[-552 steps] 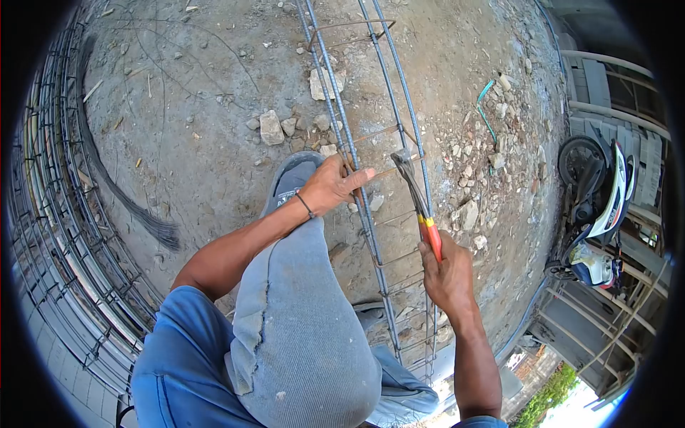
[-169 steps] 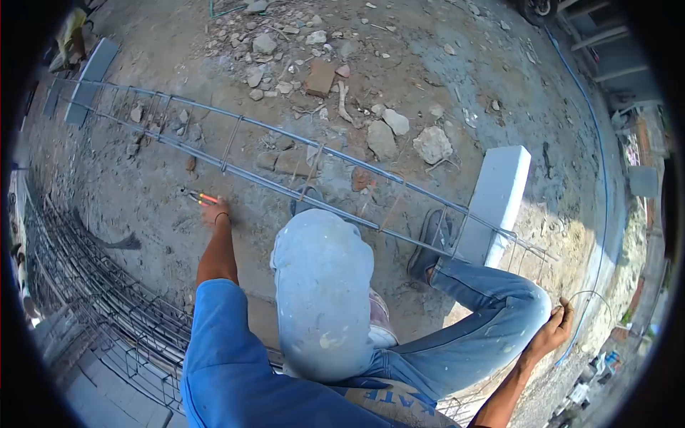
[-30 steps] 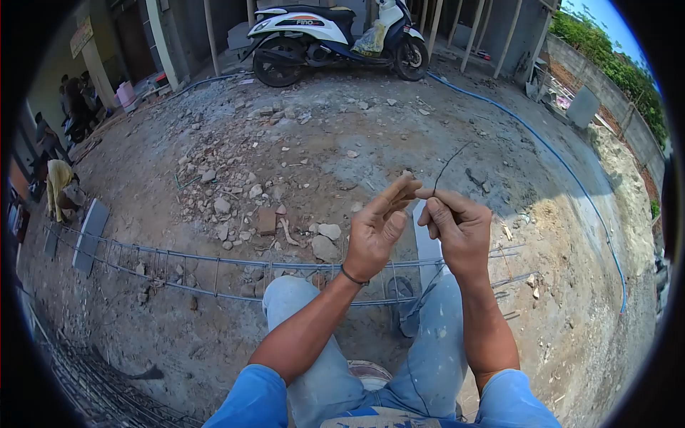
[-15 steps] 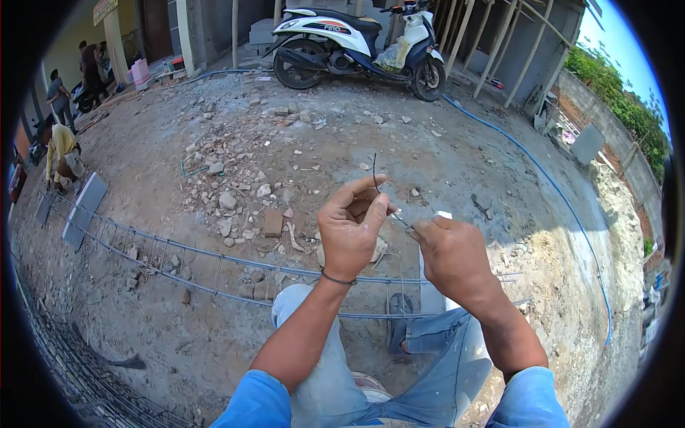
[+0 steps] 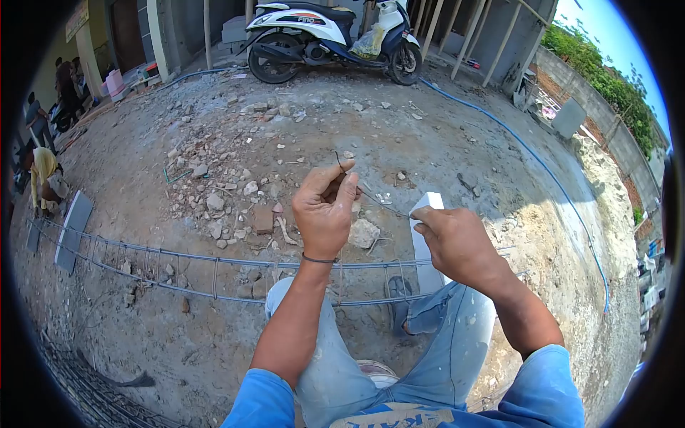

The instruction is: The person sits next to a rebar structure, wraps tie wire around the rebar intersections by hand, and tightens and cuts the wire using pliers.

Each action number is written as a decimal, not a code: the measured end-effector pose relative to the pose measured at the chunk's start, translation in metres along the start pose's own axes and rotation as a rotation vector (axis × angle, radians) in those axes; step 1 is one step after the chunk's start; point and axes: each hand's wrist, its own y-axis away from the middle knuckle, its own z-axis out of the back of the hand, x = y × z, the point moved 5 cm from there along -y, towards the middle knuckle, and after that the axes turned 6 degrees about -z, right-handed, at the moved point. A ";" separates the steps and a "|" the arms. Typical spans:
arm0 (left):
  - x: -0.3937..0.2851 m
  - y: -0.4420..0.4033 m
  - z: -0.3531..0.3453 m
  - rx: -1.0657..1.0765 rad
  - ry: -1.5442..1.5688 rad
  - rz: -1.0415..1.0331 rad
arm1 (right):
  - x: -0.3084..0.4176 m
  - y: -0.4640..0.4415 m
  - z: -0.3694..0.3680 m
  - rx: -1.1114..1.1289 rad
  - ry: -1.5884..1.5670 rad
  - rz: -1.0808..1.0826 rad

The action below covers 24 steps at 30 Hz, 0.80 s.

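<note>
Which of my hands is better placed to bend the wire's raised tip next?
Probably your left hand: the thin wire's raised tip stands by its pinch, while your right hand is farther off, at the wire's lower stretch.

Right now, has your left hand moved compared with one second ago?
Yes: the left hand has moved leftward in view, away from the white block partly hidden by the right hand.

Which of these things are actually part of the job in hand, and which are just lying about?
Seemingly part of the job:
thin wire, held between the left hand and right hand
steel bar frame
white block

Apparently just lying or standing about:
motorbike
blue hose
brick
stones
</note>
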 end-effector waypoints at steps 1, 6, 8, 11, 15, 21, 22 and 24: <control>0.004 -0.003 0.007 -0.003 0.004 -0.006 | 0.003 0.002 0.005 0.018 -0.060 0.014; -0.001 0.001 0.001 0.114 -0.391 -0.148 | 0.025 0.014 0.070 0.091 -0.250 0.070; 0.002 0.023 -0.028 0.399 -0.533 -0.215 | 0.034 0.021 0.095 0.290 -0.390 -0.147; 0.036 0.066 -0.058 0.564 -0.345 0.001 | 0.017 0.048 0.088 0.602 -0.695 -0.401; 0.052 0.089 -0.077 0.559 0.009 0.571 | -0.040 0.089 0.066 0.538 -1.195 -0.428; 0.054 0.102 -0.138 0.548 0.123 0.673 | -0.099 0.102 -0.012 -0.054 -0.779 -0.205; 0.059 0.106 -0.150 0.543 0.157 0.696 | -0.108 0.098 -0.022 -0.165 -0.755 -0.167; 0.073 0.114 -0.167 0.558 0.163 0.740 | -0.129 0.093 -0.036 -0.319 -0.708 -0.208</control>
